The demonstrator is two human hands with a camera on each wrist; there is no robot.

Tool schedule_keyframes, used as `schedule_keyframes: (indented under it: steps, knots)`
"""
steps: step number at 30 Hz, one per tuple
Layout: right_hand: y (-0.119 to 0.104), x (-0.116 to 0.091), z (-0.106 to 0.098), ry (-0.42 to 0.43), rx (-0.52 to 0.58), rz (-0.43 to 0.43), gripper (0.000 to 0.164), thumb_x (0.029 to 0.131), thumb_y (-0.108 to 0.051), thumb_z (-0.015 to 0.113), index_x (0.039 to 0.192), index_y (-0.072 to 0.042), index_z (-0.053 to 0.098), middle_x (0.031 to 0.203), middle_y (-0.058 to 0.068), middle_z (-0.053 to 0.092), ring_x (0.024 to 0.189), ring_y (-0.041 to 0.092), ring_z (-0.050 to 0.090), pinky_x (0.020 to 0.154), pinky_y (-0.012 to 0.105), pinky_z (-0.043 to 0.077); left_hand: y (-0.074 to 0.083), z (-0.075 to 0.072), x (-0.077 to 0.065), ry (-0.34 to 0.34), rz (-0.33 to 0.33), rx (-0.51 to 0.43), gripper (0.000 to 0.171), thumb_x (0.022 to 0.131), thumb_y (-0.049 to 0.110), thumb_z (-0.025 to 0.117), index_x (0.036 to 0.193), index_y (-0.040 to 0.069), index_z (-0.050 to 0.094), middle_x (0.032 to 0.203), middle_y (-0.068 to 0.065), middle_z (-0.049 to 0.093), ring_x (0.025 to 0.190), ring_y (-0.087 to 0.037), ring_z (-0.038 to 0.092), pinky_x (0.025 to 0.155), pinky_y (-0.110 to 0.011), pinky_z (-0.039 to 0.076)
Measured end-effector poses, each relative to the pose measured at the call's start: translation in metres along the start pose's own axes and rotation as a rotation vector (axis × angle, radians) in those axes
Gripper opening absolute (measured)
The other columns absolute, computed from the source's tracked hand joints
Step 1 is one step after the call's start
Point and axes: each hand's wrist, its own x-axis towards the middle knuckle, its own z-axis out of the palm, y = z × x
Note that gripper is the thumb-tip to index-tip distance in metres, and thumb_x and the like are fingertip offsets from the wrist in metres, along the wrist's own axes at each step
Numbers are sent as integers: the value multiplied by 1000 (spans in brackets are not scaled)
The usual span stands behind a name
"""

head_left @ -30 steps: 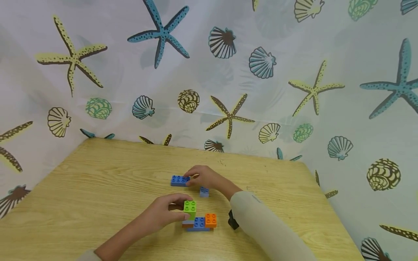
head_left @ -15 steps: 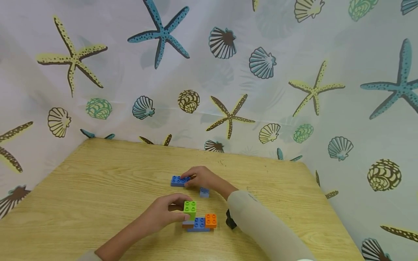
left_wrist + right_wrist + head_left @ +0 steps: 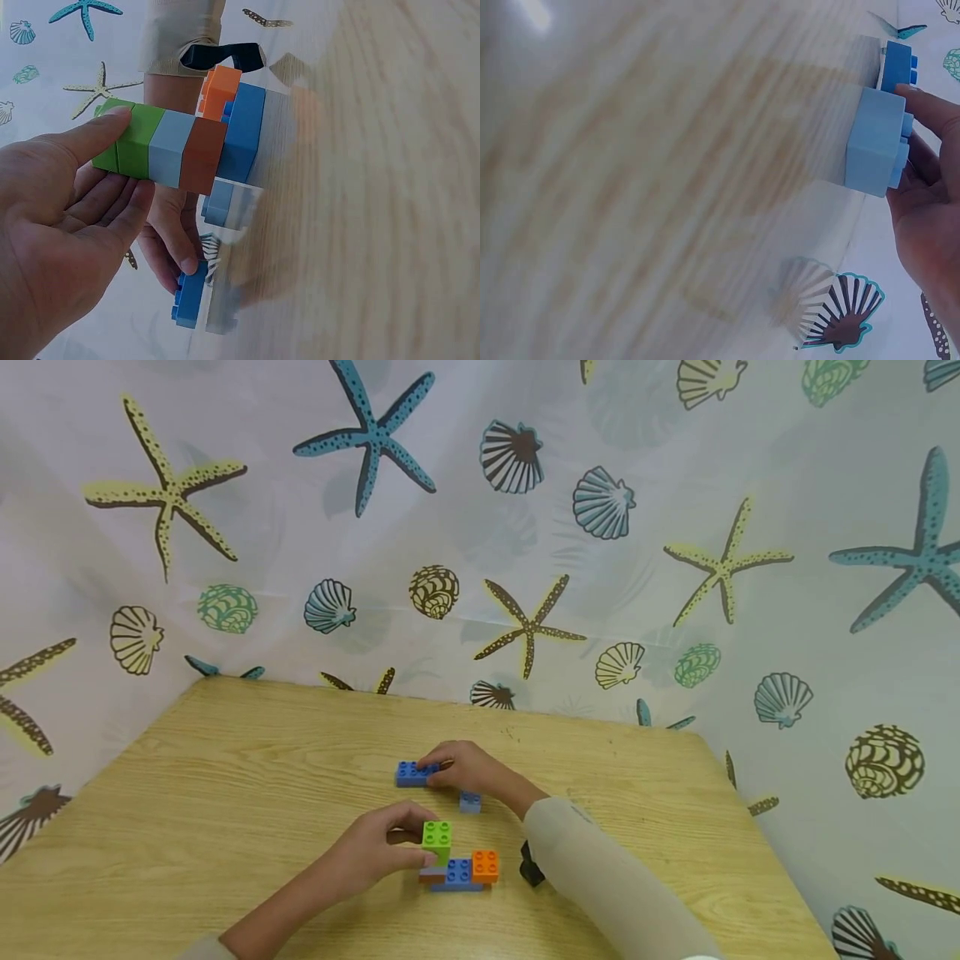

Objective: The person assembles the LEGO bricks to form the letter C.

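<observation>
long blue brick nudged slightly right, pinched by the right hand; left hand pinches green bricks; a low drag could knock the pale-blue brick.

A blue brick is gripped at one end by the right hand; the contact is partly hidden by a light blue brick in the foreground. The latter is supported by a wood-grained tabletop, backed by a shell-printed cloth.
</observation>
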Motion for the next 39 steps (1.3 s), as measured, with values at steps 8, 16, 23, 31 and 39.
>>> schedule_keyframes:
  steps: [8, 16, 23, 31, 39]
  knots:
    - [0, -15, -14, 40, 59, -22, 33, 101, -21, 63, 134, -17, 67, 134, 3, 64, 121, 18, 61, 102, 31, 52, -1, 1, 2, 11, -10, -2, 50, 87, 31, 81, 123, 3, 62, 115, -7, 67, 107, -22, 64, 88, -25, 56]
    - [-4, -44, -21, 68, 135, -64, 33, 103, -21, 61, 135, -14, 65, 134, 6, 61, 123, 21, 60, 103, 32, 52, -1, 2, 1, 21, -4, 22, 49, 88, 32, 80, 124, 4, 62, 115, -6, 67, 106, -22, 64, 89, -26, 56]
    - [-13, -77, -31, 132, 210, -66, 34, 103, -24, 61, 135, -14, 65, 136, 5, 59, 124, 22, 59, 102, 36, 53, 0, 2, 1, 28, -10, 25, 50, 88, 32, 80, 125, 4, 62, 115, -7, 67, 106, -22, 64, 88, -25, 56]
    - [-15, -109, -40, 191, 259, -109, 34, 102, -25, 62, 134, -13, 65, 133, 5, 60, 123, 23, 61, 99, 33, 55, 0, 2, 2, 37, -9, 16, 49, 87, 29, 81, 124, 2, 62, 115, -7, 67, 104, -21, 64, 88, -25, 56]
    - [-24, -141, -37, 215, 231, -131, 32, 102, -26, 62, 132, -14, 67, 133, 5, 60, 117, 23, 63, 96, 33, 56, 1, 5, 1, 58, -5, 18, 46, 86, 23, 82, 122, 3, 61, 115, -8, 67, 104, -19, 64, 88, -26, 56]
